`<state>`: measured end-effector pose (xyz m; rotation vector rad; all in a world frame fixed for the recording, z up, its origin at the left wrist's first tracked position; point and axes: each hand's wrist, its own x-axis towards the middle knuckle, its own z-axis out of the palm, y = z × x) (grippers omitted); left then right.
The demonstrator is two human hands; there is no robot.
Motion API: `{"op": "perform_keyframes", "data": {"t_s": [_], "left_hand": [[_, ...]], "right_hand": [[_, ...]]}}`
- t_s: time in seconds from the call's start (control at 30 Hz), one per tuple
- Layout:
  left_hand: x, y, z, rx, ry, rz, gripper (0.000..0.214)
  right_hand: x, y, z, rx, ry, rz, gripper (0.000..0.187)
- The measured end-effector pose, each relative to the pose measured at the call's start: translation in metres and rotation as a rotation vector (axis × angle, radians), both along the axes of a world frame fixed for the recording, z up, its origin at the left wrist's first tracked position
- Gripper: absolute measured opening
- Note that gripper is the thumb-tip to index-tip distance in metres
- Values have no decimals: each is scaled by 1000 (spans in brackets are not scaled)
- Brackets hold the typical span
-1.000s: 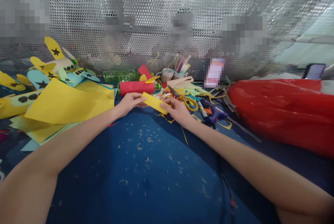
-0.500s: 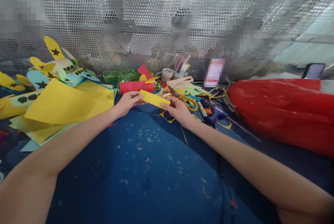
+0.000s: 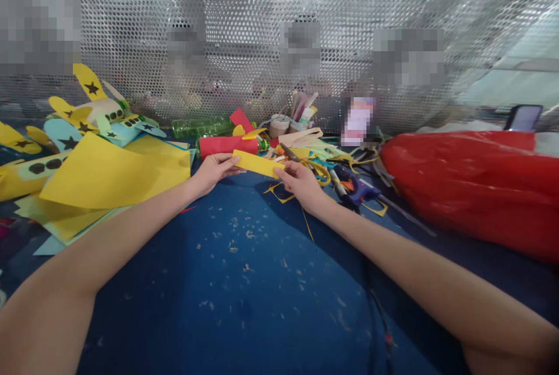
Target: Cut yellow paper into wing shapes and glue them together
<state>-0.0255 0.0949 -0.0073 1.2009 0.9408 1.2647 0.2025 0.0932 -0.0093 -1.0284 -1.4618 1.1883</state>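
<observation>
Between my two hands a yellow paper strip (image 3: 257, 164) is stretched out above the blue table. My left hand (image 3: 215, 171) pinches its left end, thumb on top. At the other end my right hand (image 3: 301, 184) grips the strip between thumb and fingers. Just behind my left hand lies a bottle wrapped in red paper (image 3: 227, 146), its green neck pointing right. Beyond my right hand are yellow-handled scissors (image 3: 321, 172) among paper scraps. A blue glue gun (image 3: 360, 186) rests farther right.
Yellow paper sheets (image 3: 117, 174) and finished paper planes (image 3: 65, 142) pile up on the left. Green bottles (image 3: 201, 127) lie at the back by the perforated metal screen (image 3: 244, 25). A phone (image 3: 358, 121) stands there too. A big red plastic bag (image 3: 471, 188) fills the right side.
My right thumb and fingers have shifted slightly rightward along the strip's end. The left hand keeps its pinch, and the strip stays nearly in place.
</observation>
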Motion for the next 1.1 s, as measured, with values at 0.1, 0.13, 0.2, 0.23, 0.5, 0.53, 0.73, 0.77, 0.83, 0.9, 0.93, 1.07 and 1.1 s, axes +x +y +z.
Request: {"op": "perform_keyframes", "data": {"t_s": [0.1,0.13,0.2,0.23,0.5,0.53,0.73,0.77,0.83,0.9,0.93,1.07,1.1], "left_hand": [[0,0,0,-8,11,-5,16],[0,0,0,-10,11,-6,15],[0,0,1,-11,14,-4,15],[0,0,1,-9,17,-1,16],[1,0,0,-7,-6,29,17],[2,0,0,-7,-12,30,17],[2,0,0,-6,-10,12,17],[1,0,0,-9,-4,12,17],[1,0,0,-12,-3,14,17],[1,0,0,-15,-10,15,16],[1,0,0,-16,-13,13,16],[0,1,0,-25,-19,24,14],[0,2,0,-27,-25,30,14]], "right_hand": [[0,2,-2,5,-2,-9,41],[1,2,-2,8,-3,-11,41],[1,3,-2,14,0,-16,40],[1,3,-3,16,4,-17,39],[2,2,-2,20,36,-15,37],[2,2,-2,20,38,-18,37],[2,0,-1,37,33,-26,38],[2,0,0,44,33,-27,39],[2,-1,1,61,23,-30,41],[2,-2,1,77,2,-33,42],[2,-2,1,83,-6,-34,43],[2,0,0,79,1,-31,43],[2,0,0,68,1,-25,43]]}}
